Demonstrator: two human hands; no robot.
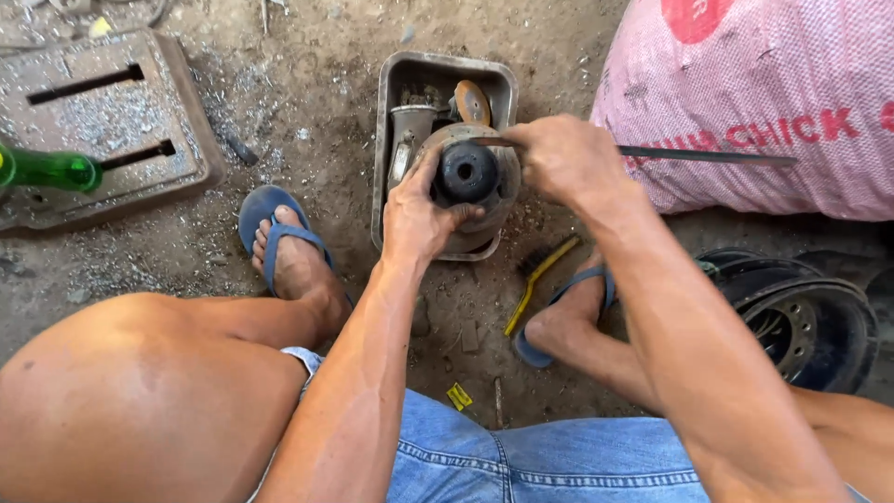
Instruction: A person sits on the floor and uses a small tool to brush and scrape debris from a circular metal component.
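My left hand grips a round, greasy metal housing with a black rubber piece at its centre, held over a dirty grey metal tray. My right hand is closed on a long thin dark metal rod whose near end rests at the housing's upper rim and whose far end sticks out to the right. Inside the tray lie a grey metal part and an orange-brown disc.
I sit low over dirt ground, feet in blue flip-flops. A yellow-handled brush lies by my right foot. A pink woven sack is at right, dark wheel rims below it, a slotted metal plate and green bottle at left.
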